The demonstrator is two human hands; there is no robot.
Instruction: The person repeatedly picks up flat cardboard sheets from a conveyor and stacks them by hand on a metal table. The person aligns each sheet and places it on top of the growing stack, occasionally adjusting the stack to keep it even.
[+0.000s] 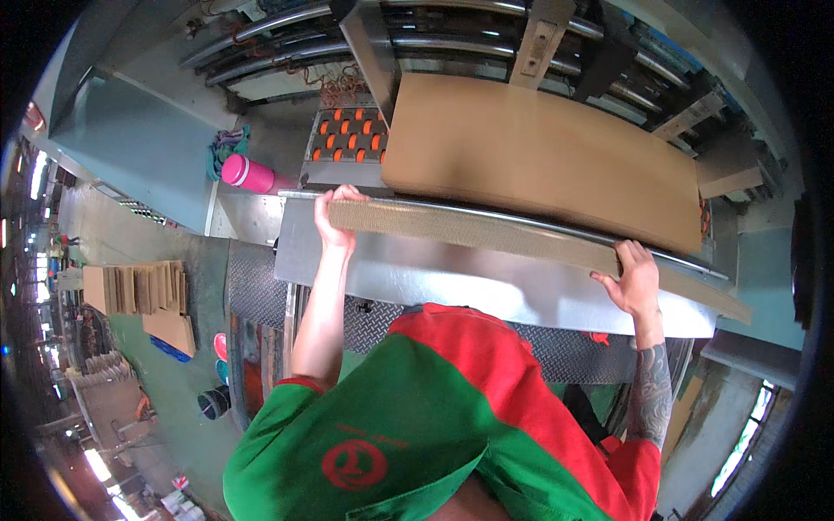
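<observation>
A long stack of corrugated cardboard sheets (469,230) is turned with its fluted edge toward me, above a shiny metal table (486,282). My left hand (339,217) is closed round the stack's left end. Toward the stack's right part, my right hand (634,278) grips it, fingers over the upper edge and thumb stretched to the left. Just beyond, a large brown cardboard sheet (539,156) lies flat in the machine, behind a metal bar (521,227). The undersides of my fingers are hidden.
Orange rollers (352,135) show left of the flat sheet, under metal bars and brackets (539,39). A pink flask (248,174) stands beside a cloth (228,152) at left. Stacked cardboard (135,288) sits on the green floor. Beneath the table is a tread-plate step (565,352).
</observation>
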